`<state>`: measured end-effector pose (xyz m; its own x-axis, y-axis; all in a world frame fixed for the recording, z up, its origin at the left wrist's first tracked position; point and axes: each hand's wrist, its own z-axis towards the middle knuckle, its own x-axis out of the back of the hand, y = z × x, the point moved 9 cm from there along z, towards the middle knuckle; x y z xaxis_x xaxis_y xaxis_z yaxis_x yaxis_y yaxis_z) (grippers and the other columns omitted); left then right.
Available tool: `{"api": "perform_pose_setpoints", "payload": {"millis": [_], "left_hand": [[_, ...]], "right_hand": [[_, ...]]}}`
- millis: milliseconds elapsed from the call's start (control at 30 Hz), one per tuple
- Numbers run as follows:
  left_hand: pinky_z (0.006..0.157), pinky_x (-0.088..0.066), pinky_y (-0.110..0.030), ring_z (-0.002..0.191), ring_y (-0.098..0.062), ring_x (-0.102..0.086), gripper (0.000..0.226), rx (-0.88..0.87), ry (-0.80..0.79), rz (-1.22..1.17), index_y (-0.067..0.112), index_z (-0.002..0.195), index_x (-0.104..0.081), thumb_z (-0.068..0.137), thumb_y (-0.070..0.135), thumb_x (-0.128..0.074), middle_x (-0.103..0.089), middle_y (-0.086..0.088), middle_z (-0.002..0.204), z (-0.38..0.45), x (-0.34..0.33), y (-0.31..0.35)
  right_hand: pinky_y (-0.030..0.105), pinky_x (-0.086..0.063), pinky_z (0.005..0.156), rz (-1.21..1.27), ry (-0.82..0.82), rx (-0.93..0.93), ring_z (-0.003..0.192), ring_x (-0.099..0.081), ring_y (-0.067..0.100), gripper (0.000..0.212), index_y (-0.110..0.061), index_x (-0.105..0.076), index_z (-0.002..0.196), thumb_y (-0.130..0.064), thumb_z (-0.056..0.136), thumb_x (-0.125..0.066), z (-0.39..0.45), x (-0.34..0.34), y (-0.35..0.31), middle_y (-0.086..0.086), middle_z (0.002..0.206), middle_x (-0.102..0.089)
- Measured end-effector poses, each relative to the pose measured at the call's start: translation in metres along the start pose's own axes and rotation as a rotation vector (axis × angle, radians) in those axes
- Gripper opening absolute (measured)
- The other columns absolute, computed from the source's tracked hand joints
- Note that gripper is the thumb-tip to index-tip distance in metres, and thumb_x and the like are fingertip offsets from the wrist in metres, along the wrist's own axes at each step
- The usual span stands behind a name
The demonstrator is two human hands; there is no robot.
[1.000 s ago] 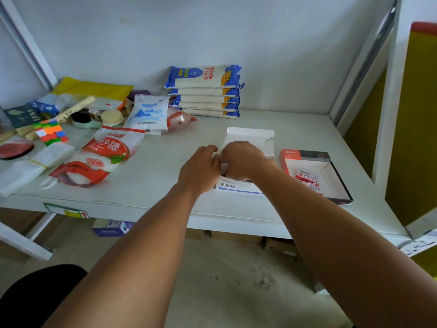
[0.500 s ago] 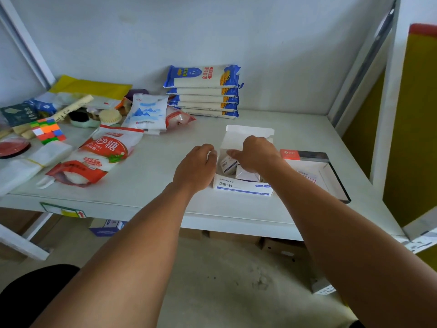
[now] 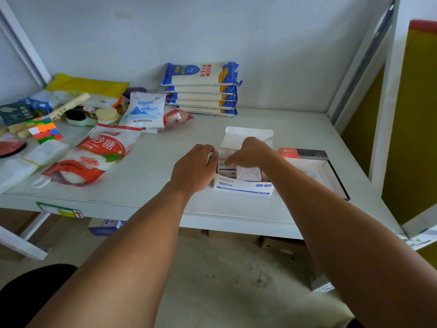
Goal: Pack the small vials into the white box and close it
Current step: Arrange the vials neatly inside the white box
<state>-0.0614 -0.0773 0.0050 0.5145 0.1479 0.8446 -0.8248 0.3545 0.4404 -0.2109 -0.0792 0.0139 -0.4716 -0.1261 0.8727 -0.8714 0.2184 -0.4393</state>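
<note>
The white box (image 3: 243, 187) with blue print stands open near the front of the shelf, its lid (image 3: 248, 133) folded back. Small white packets (image 3: 248, 172) sit inside it; no vial shapes are clear. My left hand (image 3: 195, 166) rests against the box's left wall, fingers curled around that edge. My right hand (image 3: 251, 152) reaches over the open top, fingertips pressing on a small packet (image 3: 225, 165) at the inner left. Its palm hides the back of the box's inside.
An open red-and-black tray box (image 3: 314, 162) lies just right of the white box. A red-and-white sugar bag (image 3: 94, 155), a blue-white pouch (image 3: 146, 110), stacked noodle packs (image 3: 201, 91) and a colour cube (image 3: 45, 130) lie left and behind. The shelf's right post (image 3: 387, 91) stands nearby.
My hands were pressed together over the box a second ago; they have since parted. The left went to the box's left wall, the right moved back over the open top.
</note>
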Motion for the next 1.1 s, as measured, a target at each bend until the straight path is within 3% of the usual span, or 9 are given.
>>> {"api": "perform_pose_setpoints", "payload": {"millis": [167, 267, 400, 667, 767, 833, 900, 967, 1100], "left_hand": [[0.069, -0.044, -0.025, 0.102, -0.021, -0.062, 0.041, -0.079, -0.006, 0.06, 0.018, 0.12, -0.06, 0.099, 0.038, -0.03, -0.061, -0.002, 0.125, -0.003, 0.003, 0.009], [0.067, -0.044, -0.026, 0.101, -0.022, -0.063, 0.041, -0.087, -0.008, 0.057, 0.018, 0.118, -0.062, 0.099, 0.039, -0.032, -0.062, -0.001, 0.123, -0.004, 0.008, 0.01], [0.071, -0.049, -0.027, 0.1, -0.02, -0.063, 0.039, -0.089, -0.026, 0.093, 0.017, 0.117, -0.062, 0.099, 0.039, -0.034, -0.061, -0.001, 0.123, -0.003, 0.008, 0.011], [0.069, -0.047, -0.028, 0.095, -0.021, -0.063, 0.039, -0.099, -0.025, 0.095, 0.016, 0.109, -0.064, 0.099, 0.037, -0.033, -0.062, -0.002, 0.118, -0.005, 0.011, 0.011], [0.071, -0.05, -0.028, 0.095, -0.02, -0.062, 0.037, -0.087, -0.012, 0.11, 0.016, 0.109, -0.063, 0.099, 0.039, -0.036, -0.063, -0.001, 0.119, -0.005, 0.014, 0.012], [0.072, -0.052, -0.029, 0.096, -0.02, -0.063, 0.034, -0.079, 0.001, 0.099, 0.016, 0.11, -0.063, 0.098, 0.039, -0.04, -0.063, -0.001, 0.121, -0.005, 0.016, 0.012], [0.075, -0.051, -0.028, 0.1, -0.021, -0.063, 0.033, -0.065, -0.004, 0.098, 0.018, 0.114, -0.062, 0.097, 0.039, -0.043, -0.061, 0.0, 0.124, -0.004, 0.016, 0.012], [0.077, -0.051, -0.028, 0.103, -0.021, -0.062, 0.033, -0.05, -0.011, 0.097, 0.019, 0.116, -0.06, 0.097, 0.04, -0.044, -0.06, 0.001, 0.127, -0.004, 0.015, 0.012], [0.075, -0.051, -0.028, 0.102, -0.021, -0.062, 0.032, -0.04, -0.008, 0.1, 0.018, 0.115, -0.061, 0.097, 0.038, -0.043, -0.06, 0.0, 0.125, -0.005, 0.016, 0.013]], "right_hand": [[0.034, -0.049, 0.071, -0.029, 0.093, -0.035, 0.085, -0.059, 0.026, 0.046, -0.015, -0.052, 0.097, -0.034, 0.07, -0.083, -0.003, -0.001, 0.005, 0.004, 0.092, -0.059], [0.04, -0.056, 0.079, -0.038, 0.181, -0.044, 0.086, -0.062, 0.028, 0.035, -0.016, -0.054, 0.101, -0.034, 0.078, -0.074, -0.005, -0.002, 0.005, 0.005, 0.096, -0.064], [0.037, -0.053, 0.082, -0.089, -0.006, -0.001, 0.088, -0.058, 0.025, 0.051, -0.017, -0.051, 0.098, -0.039, 0.065, -0.083, -0.01, -0.008, -0.005, -0.001, 0.081, -0.054], [0.038, -0.054, 0.081, -0.024, 0.083, 0.022, 0.09, -0.063, 0.026, 0.043, -0.013, -0.058, 0.103, -0.048, 0.082, -0.069, -0.014, 0.001, -0.003, 0.006, 0.097, -0.064], [0.03, -0.047, 0.067, 0.045, 0.035, 0.053, 0.076, -0.063, 0.021, 0.041, -0.008, -0.062, 0.089, -0.048, 0.087, -0.065, -0.015, 0.028, -0.007, 0.002, 0.085, -0.067], [0.028, -0.044, 0.062, -0.116, -0.099, 0.109, 0.068, -0.062, 0.015, 0.049, -0.012, -0.067, 0.084, -0.06, 0.073, -0.073, -0.018, 0.028, -0.01, -0.002, 0.077, -0.067], [0.034, -0.052, 0.079, -0.368, -0.241, 0.145, 0.086, -0.066, 0.019, 0.064, -0.02, -0.074, 0.099, -0.069, 0.057, -0.077, -0.026, 0.016, -0.009, -0.001, 0.095, -0.071], [0.042, -0.05, 0.094, -0.453, -0.3, 0.154, 0.102, -0.065, 0.025, 0.064, -0.023, -0.072, 0.113, -0.062, 0.063, -0.079, -0.037, 0.011, -0.007, 0.001, 0.112, -0.069], [0.042, -0.047, 0.098, -0.433, -0.311, 0.185, 0.105, -0.064, 0.028, 0.06, -0.019, -0.068, 0.121, -0.053, 0.073, -0.078, -0.041, 0.014, -0.008, 0.007, 0.122, -0.067]]}}
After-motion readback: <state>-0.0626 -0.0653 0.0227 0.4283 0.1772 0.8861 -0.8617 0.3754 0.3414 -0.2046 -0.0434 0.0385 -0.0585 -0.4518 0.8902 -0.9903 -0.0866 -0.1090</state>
